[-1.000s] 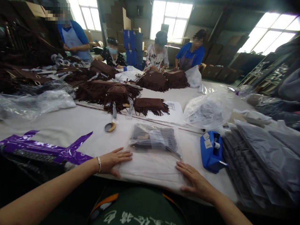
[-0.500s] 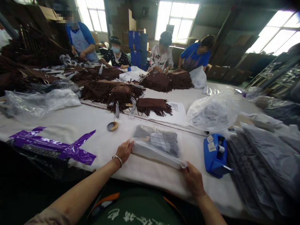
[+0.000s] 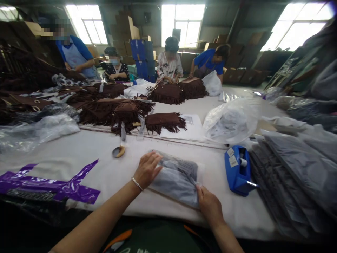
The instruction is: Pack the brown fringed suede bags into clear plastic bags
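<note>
A clear plastic bag [image 3: 176, 184] with a dark, flat fringed item inside lies on the white table in front of me. My left hand [image 3: 148, 169] rests over its left edge, palm down, fingers stretched out. At the bag's right edge, my right hand [image 3: 209, 203] pinches the plastic between thumb and fingers. Just right of that hand stands a blue tape dispenser [image 3: 238, 172]. A roll of tan tape [image 3: 119, 151] lies on the cloth beyond my left hand.
Dark packed bags [image 3: 279, 182] are stacked at the right. Purple tape [image 3: 50, 186] crosses the table's left front edge. Brown fringed bags [image 3: 165, 121] and a bulging clear plastic bag [image 3: 231, 119] lie farther back. Several people work across the table.
My left hand has let go of the plastic's left corner and moved over the bag with fingers spread. The loose plastic flap now lies flat over the item. The view has shifted right.
</note>
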{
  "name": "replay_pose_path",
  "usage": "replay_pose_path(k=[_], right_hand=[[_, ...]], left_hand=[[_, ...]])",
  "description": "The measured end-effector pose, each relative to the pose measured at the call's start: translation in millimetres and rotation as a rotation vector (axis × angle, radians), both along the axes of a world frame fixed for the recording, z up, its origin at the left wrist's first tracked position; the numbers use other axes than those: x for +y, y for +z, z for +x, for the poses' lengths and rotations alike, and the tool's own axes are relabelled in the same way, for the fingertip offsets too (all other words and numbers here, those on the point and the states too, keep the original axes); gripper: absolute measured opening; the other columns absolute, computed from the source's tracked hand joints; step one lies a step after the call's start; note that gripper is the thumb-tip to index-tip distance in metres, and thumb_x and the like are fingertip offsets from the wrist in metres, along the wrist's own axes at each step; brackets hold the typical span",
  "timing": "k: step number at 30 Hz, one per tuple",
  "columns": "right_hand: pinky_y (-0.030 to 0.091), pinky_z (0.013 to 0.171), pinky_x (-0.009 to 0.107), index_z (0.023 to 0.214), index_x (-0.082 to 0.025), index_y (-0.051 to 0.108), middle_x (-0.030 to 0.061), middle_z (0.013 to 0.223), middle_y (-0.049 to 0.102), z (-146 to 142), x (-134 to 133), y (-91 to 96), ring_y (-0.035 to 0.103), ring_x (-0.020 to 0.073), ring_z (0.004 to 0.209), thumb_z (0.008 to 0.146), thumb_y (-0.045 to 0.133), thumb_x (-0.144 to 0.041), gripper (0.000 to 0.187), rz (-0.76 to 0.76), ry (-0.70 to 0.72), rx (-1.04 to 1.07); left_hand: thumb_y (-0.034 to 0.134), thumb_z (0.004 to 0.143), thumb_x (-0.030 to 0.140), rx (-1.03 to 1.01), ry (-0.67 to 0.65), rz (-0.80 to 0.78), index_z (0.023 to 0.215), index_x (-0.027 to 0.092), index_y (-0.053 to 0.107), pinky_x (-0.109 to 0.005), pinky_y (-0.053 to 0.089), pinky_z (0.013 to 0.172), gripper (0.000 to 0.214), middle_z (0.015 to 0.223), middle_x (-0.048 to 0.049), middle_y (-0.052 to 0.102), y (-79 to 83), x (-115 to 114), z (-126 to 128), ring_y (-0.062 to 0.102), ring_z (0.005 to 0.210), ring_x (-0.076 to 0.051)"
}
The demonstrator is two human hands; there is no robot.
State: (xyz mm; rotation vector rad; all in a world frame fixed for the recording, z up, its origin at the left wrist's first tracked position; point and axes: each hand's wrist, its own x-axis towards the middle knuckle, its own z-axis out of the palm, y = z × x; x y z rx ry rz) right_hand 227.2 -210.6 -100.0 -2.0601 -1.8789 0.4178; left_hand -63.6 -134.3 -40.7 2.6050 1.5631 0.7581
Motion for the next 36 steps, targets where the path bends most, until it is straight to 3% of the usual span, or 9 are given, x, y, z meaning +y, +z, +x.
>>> replay_pose_path(k=[2, 5, 9, 12, 18, 23, 28, 32, 36], right_hand=[[0.035, 0.054, 0.028, 0.077, -0.023, 0.062, 0.0058, 0.069, 0.067, 1.8, 0.1, 2.4, 0.061, 0.0190, 0.061, 0.093, 0.029, -0.048, 0.045, 0.022, -0.013, 0.105], [0.036, 0.055, 0.026, 0.066, -0.022, 0.058, 0.0017, 0.059, 0.062, 22.4, -0.9, 10.1, 0.057, 0.0162, 0.056, 0.091, 0.036, -0.051, 0.044, 0.062, -0.083, 0.184], [0.041, 0.056, 0.025, 0.091, -0.018, 0.062, 0.0007, 0.062, 0.059, 85.7, -3.8, 28.2, 0.055, 0.0153, 0.057, 0.091, 0.030, -0.055, 0.048, 0.257, -0.400, 0.301], [0.045, 0.069, 0.029, 0.104, -0.013, 0.061, 0.0081, 0.084, 0.065, 134.6, 6.5, 41.8, 0.058, 0.0194, 0.077, 0.087, 0.036, -0.057, 0.053, 0.493, -0.637, 0.399], [0.046, 0.080, 0.035, 0.084, -0.014, 0.070, 0.0113, 0.088, 0.069, 162.9, 39.6, 44.9, 0.062, 0.0233, 0.084, 0.082, 0.040, -0.053, 0.050, 0.455, -0.554, 0.456], [0.039, 0.096, 0.037, 0.089, -0.015, 0.069, 0.0127, 0.108, 0.064, 144.7, 12.1, 32.5, 0.056, 0.0244, 0.103, 0.083, 0.043, -0.052, 0.046, 0.552, -0.603, 0.396], [0.030, 0.102, 0.047, 0.075, -0.017, 0.067, 0.0152, 0.099, 0.064, 145.2, -8.9, 18.2, 0.051, 0.0307, 0.105, 0.077, 0.050, -0.055, 0.042, 0.572, -0.602, 0.321], [0.042, 0.091, 0.043, 0.096, -0.015, 0.063, 0.0141, 0.098, 0.065, 162.6, 9.7, 20.1, 0.057, 0.0287, 0.099, 0.084, 0.037, -0.059, 0.052, 0.584, -0.605, 0.383], [0.049, 0.079, 0.035, 0.132, -0.016, 0.040, 0.0071, 0.091, 0.068, 163.5, 28.1, 36.4, 0.063, 0.0233, 0.090, 0.086, 0.038, -0.057, 0.061, 0.448, -0.500, 0.622]], left_hand=[[0.053, 0.088, 0.033, -0.087, -0.143, -0.080, 0.104, 0.020, 0.059, -0.043, 0.036, 0.101, 0.021, 0.111, -0.0085, 0.059, -9.8, 4.4, 18.9, 0.045, 0.117, -0.026], [0.055, 0.086, 0.036, -0.215, -0.156, -0.182, 0.084, 0.018, 0.057, -0.041, 0.044, 0.090, 0.018, 0.096, -0.0080, 0.060, -32.8, 12.6, 30.3, 0.053, 0.099, -0.024], [0.053, 0.086, 0.040, -0.284, -0.161, -0.213, 0.082, 0.019, 0.055, -0.041, 0.044, 0.092, 0.021, 0.095, -0.0071, 0.060, -48.6, 23.1, 24.5, 0.052, 0.101, -0.024], [0.053, 0.086, 0.041, -0.279, -0.157, -0.218, 0.082, 0.020, 0.055, -0.039, 0.043, 0.093, 0.022, 0.096, -0.0056, 0.060, -47.1, 24.9, 21.3, 0.053, 0.101, -0.023], [0.052, 0.086, 0.046, -0.269, -0.142, -0.192, 0.081, 0.021, 0.056, -0.037, 0.045, 0.091, 0.025, 0.093, -0.0047, 0.060, -46.5, 23.5, 21.4, 0.055, 0.099, -0.023], [0.052, 0.085, 0.047, -0.280, -0.140, -0.164, 0.081, 0.021, 0.057, -0.040, 0.045, 0.092, 0.028, 0.095, -0.0060, 0.061, -53.7, 25.3, 19.8, 0.055, 0.100, -0.024], [0.053, 0.085, 0.046, -0.291, -0.136, -0.172, 0.080, 0.021, 0.058, -0.040, 0.046, 0.092, 0.026, 0.095, -0.0057, 0.062, -53.7, 25.4, 18.6, 0.056, 0.100, -0.024], [0.055, 0.084, 0.043, -0.313, -0.132, -0.176, 0.078, 0.021, 0.057, -0.040, 0.048, 0.089, 0.023, 0.094, -0.0057, 0.062, -52.9, 24.4, 18.3, 0.057, 0.096, -0.024], [0.055, 0.084, 0.042, -0.325, -0.136, -0.172, 0.078, 0.022, 0.057, -0.038, 0.049, 0.087, 0.021, 0.092, -0.0054, 0.062, -51.8, 23.8, 19.0, 0.058, 0.093, -0.023]])
